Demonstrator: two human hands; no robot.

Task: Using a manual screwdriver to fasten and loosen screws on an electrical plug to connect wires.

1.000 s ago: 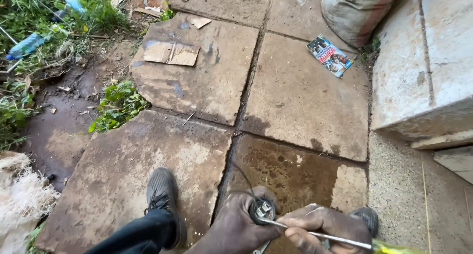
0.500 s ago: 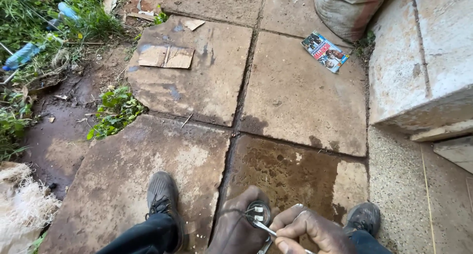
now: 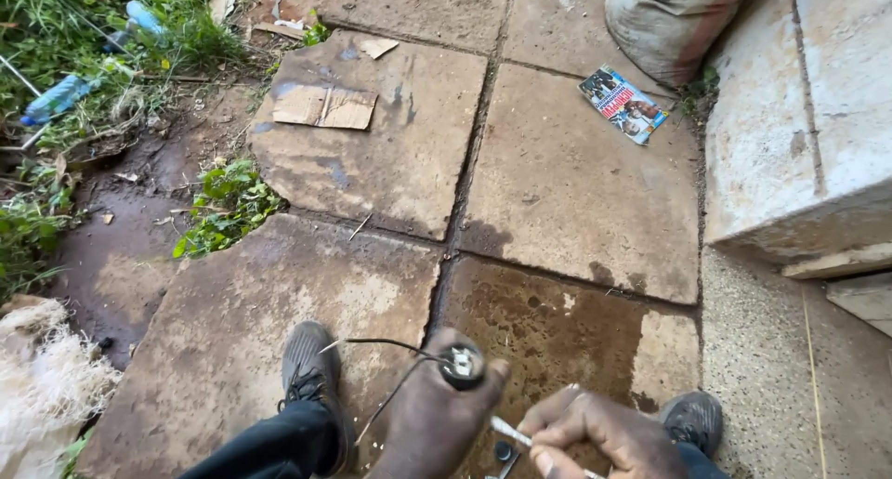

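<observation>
At the bottom of the head view, my left hand (image 3: 432,423) is closed around a small round black part (image 3: 462,366) with a pale centre. Thin dark wires (image 3: 376,344) arc away from that part toward my left shoe (image 3: 308,372). My right hand (image 3: 604,434) pinches a thin metal tool (image 3: 509,432) whose tip points toward the left hand, just below the black part. A small dark piece (image 3: 503,451) lies on the slab between the hands. My right shoe (image 3: 692,421) shows behind the right hand.
I stand on wet, cracked stone slabs (image 3: 567,191). A concrete step (image 3: 799,117) rises at right, with a sack (image 3: 674,19) and a printed leaflet (image 3: 623,103) beside it. Cardboard (image 3: 325,107) lies on a slab. Weeds, plastic bottles (image 3: 56,98) and mud lie left, pale fibres (image 3: 42,386) lower left.
The view has tilted so both hands sit lower in the picture. The left hand has turned the black part upward, and the tool has drawn back below it.
</observation>
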